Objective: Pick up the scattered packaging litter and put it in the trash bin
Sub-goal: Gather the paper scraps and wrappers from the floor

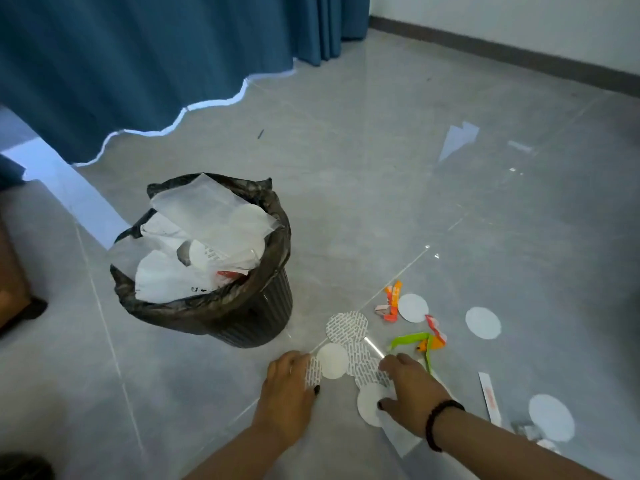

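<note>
Down low, the right hand [408, 389] spreads its fingers flat over a white round seal [369, 403], pressing rather than gripping — it needs a nail under the edge to lift it off the tile. The left hand [291, 379] pinches a printed disc [313, 372] at its fingertips. More discs [346, 326] and bright wrappers [412, 341] lie just beyond — the trash bin [273, 306], already heaped, stands close behind on the left.
</note>
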The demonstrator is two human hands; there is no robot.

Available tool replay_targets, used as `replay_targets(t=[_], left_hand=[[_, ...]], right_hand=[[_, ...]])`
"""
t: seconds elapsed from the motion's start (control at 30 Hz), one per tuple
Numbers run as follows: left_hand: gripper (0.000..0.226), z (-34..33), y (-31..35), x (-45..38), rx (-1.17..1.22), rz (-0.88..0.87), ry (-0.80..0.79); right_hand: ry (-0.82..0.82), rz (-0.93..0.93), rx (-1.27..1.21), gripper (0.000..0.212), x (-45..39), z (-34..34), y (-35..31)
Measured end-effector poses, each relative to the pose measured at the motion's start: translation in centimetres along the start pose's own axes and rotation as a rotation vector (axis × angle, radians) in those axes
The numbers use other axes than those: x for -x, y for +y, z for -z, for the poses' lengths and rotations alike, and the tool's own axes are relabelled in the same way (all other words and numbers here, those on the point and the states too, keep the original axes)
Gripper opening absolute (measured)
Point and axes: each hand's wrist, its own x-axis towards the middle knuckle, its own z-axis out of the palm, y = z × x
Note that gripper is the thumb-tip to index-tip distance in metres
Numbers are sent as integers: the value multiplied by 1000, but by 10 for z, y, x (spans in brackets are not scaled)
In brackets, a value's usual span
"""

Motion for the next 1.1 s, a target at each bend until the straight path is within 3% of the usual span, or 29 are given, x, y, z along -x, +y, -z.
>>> replay_targets(t=[0.07,0.17,0.33,0.5,0.6,0.7,0.87,1.03,1.1], left_hand=[[57,-5,-2,-1,-12,30,-9],[53,-6,-1,-2,161,98,19],[53,-2,-4,-10,289,290,-56],[60,-1,4,-21,200,108,64],[84,-6,13,-32,167,-48,-52],[95,-11,22,-42,49,-66,-111],[67,-13,23,-54,243,127,-95],[50,-13,22,-46,38,97,-45],[49,-12,24,-41,-13,52,8]], right_hand=[[-11,48,144,53,-3,-6,2],[-5,144,280,55,-10,-8,2],[-25,120,138,44,-17,-13,5],[-48,114,33,23,-17,-14,6],[99,130,-56,20,-22,-12,9],[68,173,-93,26,-30,-10,8],[38,128,-105,35,-38,-9,6],[-7,25,-140,52,-38,-12,3],[-13,36,-96,50,-39,-11,3]])
